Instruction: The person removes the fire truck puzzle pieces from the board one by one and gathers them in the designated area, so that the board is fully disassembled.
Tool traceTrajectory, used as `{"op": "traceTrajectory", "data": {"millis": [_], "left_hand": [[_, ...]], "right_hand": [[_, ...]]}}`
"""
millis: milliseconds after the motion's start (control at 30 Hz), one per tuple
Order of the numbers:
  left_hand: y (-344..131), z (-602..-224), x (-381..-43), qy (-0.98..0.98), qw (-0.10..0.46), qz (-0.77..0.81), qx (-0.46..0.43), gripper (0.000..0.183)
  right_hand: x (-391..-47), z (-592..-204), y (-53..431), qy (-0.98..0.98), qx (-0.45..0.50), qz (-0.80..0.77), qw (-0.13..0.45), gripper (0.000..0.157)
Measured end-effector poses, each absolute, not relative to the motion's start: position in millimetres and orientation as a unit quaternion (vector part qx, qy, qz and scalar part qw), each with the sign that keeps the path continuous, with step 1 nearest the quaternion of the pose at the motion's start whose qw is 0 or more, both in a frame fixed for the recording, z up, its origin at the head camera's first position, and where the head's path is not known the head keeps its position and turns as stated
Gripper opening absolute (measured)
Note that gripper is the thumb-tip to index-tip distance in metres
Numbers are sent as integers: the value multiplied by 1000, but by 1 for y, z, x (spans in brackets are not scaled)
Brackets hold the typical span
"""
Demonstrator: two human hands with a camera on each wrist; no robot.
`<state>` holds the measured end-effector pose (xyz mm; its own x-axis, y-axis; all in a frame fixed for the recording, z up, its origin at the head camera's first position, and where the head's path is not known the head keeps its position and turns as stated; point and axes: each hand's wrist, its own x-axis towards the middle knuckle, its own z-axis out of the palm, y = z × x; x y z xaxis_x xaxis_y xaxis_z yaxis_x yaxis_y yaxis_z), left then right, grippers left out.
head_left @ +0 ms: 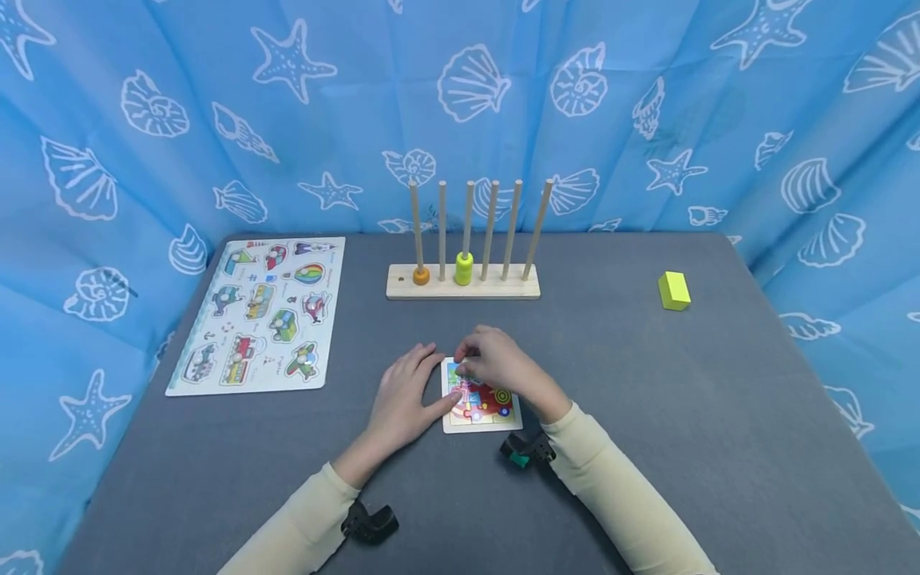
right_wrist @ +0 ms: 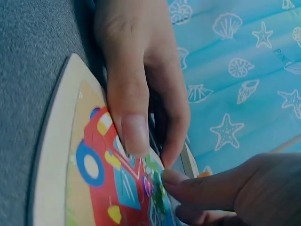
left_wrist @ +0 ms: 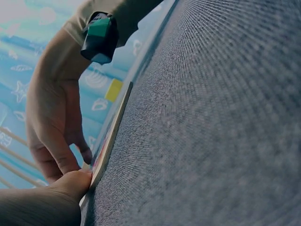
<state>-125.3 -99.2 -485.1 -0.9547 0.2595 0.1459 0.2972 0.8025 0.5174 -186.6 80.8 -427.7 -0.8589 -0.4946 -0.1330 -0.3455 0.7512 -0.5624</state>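
Note:
A small jigsaw puzzle (head_left: 483, 411) with a red vehicle picture and a pale frame lies on the grey table. My left hand (head_left: 406, 397) rests flat beside it, its thumb on the puzzle's left side and the fingers extended past the frame's edge. At the upper left part of the puzzle my right hand (head_left: 497, 363) bends its thumb and fingers together. In the right wrist view, those fingertips pinch a greenish puzzle piece (right_wrist: 159, 195) at the picture's edge. The fingers partly hide the piece and the top of the picture.
A wooden base with upright pegs (head_left: 463, 292) stands behind, carrying orange and lime rings. A white picture board (head_left: 247, 319) with knobbed vehicle pieces lies at the left. A yellow-green block (head_left: 674, 291) sits at the right. A blue shell-print curtain (head_left: 460, 120) surrounds the table.

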Motion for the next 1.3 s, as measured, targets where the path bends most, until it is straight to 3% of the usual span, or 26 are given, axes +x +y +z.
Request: {"op": "traceTrajectory", "data": {"millis": [400, 733, 967, 1300], "left_hand": [[-99, -485, -125, -948, 32, -282, -144, 65], [-98, -482, -125, -947, 33, -289, -138, 63], [-98, -482, -126, -944, 22, -301, -133, 62], [-96, -478, -126, -941, 12, -316, -118, 57]], "right_hand": [[-186, -433, 76, 926, -210, -279, 142, 6], [-193, -435, 83, 884, -215, -364, 201, 5], [-197, -441, 83, 881, -266, -350, 176, 10], [-200, -441, 86, 876, -231, -371, 204, 8]]}}
